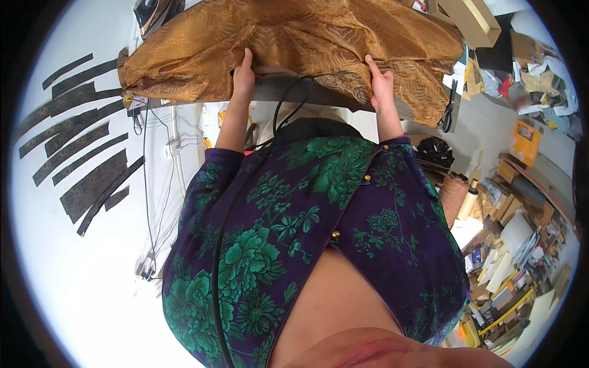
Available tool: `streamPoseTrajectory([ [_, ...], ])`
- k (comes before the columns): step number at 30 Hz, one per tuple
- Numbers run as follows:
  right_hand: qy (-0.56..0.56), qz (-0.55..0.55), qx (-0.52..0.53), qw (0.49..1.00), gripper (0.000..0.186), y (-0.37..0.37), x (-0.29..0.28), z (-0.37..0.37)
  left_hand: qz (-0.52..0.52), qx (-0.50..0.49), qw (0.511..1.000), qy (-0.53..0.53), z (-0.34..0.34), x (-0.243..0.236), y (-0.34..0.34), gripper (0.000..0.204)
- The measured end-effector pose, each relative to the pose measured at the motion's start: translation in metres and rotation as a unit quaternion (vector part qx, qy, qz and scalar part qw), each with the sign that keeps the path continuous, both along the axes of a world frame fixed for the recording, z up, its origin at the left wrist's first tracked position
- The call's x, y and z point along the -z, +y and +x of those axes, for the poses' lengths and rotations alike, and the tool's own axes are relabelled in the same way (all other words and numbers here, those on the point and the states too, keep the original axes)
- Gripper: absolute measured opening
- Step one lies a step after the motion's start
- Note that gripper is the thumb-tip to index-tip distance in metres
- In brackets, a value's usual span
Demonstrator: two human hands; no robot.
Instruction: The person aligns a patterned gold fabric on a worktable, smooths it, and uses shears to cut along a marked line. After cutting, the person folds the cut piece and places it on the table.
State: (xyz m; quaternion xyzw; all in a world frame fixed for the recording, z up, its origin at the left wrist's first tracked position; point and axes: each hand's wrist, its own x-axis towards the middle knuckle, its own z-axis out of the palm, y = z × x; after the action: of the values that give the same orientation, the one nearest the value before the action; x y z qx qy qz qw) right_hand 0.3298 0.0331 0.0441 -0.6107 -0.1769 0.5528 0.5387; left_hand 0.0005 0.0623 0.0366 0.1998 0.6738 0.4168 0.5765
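Observation:
A large gold-brown patterned fabric (294,34) lies crumpled across a dark work table (331,92) in front of me. My left hand (243,75) grips the fabric left of centre, one digit stretched on top and the others mostly tucked out of sight. My right hand (379,83) holds it right of centre, one digit extended upward and the others bent. Black-handled scissors (448,113) lie at the table's right end, beside the fabric. A black cable (279,119) loops down from the table edge between my hands and runs over my body.
Dark patterned strips (92,153) are on the white surface at the left. An iron-like appliance (149,12) sits at the upper left, a cardboard box (475,21) at the upper right. Cables hang below the table's left end. Papers, a fabric roll (454,196) and a black bundle (435,153) crowd the right.

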Motion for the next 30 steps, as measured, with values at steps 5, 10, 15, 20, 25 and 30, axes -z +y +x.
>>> streamPoseTrajectory([
  [5, 0.006, -0.004, -0.079, 0.997, 0.03, -0.011, 0.002, 0.001, 0.019, -0.037, 0.999, 0.001, -0.01, 0.006, -0.038, 0.066],
  [10, -0.108, -0.043, -0.138, 0.984, 0.03, -0.014, 0.001, 0.007, 0.09, -0.097, 0.989, -0.058, -0.035, 0.014, -0.062, 0.054],
  [15, -0.25, 0.083, -0.029, 0.964, 0.026, 0.009, -0.015, 0.038, 0.172, -0.011, 0.983, 0.06, -0.019, -0.03, -0.059, 0.047],
  [20, -0.319, 0.178, -0.001, 0.931, 0.026, 0.043, 0.0, 0.076, 0.276, 0.076, 0.93, 0.231, -0.008, -0.025, -0.064, 0.04],
  [25, -0.331, 0.067, -0.035, 0.941, 0.041, 0.075, 0.04, 0.092, 0.187, 0.082, 0.946, 0.252, -0.016, -0.007, -0.056, 0.053],
  [30, -0.742, 0.113, -0.055, 0.658, 0.067, 0.037, -0.012, 0.038, 0.142, 0.141, 0.918, 0.342, -0.016, -0.023, -0.069, 0.057],
])
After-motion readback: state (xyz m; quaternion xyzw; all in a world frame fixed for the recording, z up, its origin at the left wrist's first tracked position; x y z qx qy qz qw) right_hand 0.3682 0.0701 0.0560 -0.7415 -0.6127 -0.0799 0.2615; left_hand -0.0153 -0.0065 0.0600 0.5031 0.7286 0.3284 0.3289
